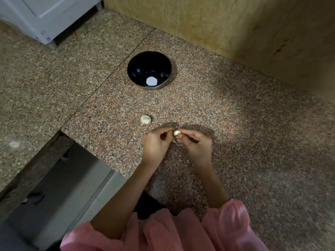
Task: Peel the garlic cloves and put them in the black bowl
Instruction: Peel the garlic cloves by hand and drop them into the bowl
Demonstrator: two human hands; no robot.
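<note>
No text, label, brand or number can be read anywhere

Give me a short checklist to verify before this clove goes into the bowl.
1. The garlic clove is pinched between left hand and right hand: ok.
2. Clove fully peeled: cannot tell; a shred of skin seems to hang under it.
3. The black bowl stands upright, mouth open: ok.
4. The granite counter between hands and bowl is free of obstacles: ok.
5. The second garlic piece lies on the counter, apart from both hands: ok.
</note>
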